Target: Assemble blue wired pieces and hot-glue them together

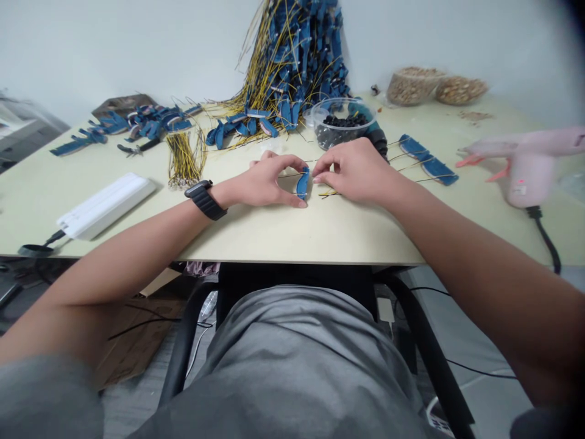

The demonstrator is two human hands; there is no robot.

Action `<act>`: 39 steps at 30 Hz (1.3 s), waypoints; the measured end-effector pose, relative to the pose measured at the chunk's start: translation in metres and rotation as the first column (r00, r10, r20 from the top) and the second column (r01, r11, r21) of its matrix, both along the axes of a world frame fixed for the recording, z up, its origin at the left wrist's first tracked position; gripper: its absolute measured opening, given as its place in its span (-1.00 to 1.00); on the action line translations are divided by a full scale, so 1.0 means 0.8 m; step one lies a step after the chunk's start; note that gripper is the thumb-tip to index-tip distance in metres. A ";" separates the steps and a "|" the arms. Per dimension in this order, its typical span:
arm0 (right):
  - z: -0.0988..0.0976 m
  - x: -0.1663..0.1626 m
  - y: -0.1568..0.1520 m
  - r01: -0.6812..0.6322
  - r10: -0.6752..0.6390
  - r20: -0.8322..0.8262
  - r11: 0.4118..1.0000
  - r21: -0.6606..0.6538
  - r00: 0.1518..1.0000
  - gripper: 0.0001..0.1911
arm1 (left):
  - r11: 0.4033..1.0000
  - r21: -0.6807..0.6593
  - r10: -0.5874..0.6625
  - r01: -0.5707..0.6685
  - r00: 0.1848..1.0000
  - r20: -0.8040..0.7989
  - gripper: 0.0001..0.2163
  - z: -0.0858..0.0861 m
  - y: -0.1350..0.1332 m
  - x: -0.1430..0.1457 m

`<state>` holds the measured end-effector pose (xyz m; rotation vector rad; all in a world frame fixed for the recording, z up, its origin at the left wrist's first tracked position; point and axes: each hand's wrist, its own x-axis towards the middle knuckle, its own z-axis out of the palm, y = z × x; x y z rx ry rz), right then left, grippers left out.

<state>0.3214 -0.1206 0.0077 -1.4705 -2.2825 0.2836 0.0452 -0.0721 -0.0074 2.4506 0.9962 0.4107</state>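
Observation:
A small curved blue piece (302, 182) stands near the front middle of the table, gripped at its two ends between the thumb and forefinger of my left hand (265, 182). Thin wires run from it. Just right of it, my right hand (356, 169) is closed in a pinch close to the piece; whatever is between those fingertips is too small to make out. Short yellow and black wire ends (329, 194) show below the right fingers. A strip of joined blue pieces (428, 160) with wires lies beyond my right wrist.
A pink glue gun (530, 164) stands at the right, its cord over the edge. A clear bowl of black parts (342, 125), a wire bundle (185, 155), cutters (137, 147), a white box (107, 204) and a tall heap of wired blue pieces (304, 55) are around.

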 end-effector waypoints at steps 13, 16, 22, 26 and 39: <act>0.015 -0.027 -0.008 0.167 -0.177 -0.055 0.974 -0.154 0.983 -0.83 | 0.990 0.091 0.109 -0.111 0.994 0.031 -0.11 0.025 -0.016 0.009; 0.020 -0.020 -0.001 0.157 -0.157 0.005 0.979 -0.133 0.988 -0.84 | 0.999 -0.011 0.044 -0.043 0.995 0.085 -0.31 0.052 0.007 -0.017; 0.041 -0.016 0.012 -0.012 0.017 0.061 0.997 -0.082 0.998 -0.82 | 0.919 -0.367 -0.066 0.142 0.975 0.211 -0.34 0.055 0.056 -0.050; 0.053 -0.028 0.018 -0.123 0.125 0.061 0.992 -0.041 0.990 -0.72 | 0.811 -0.497 -0.104 0.307 0.913 0.395 -0.26 0.018 0.076 -0.049; 0.070 -0.058 0.028 -0.305 0.306 0.049 0.952 -0.020 0.951 -0.69 | 0.681 -0.560 -0.180 0.471 0.850 0.495 -0.20 -0.003 0.084 -0.052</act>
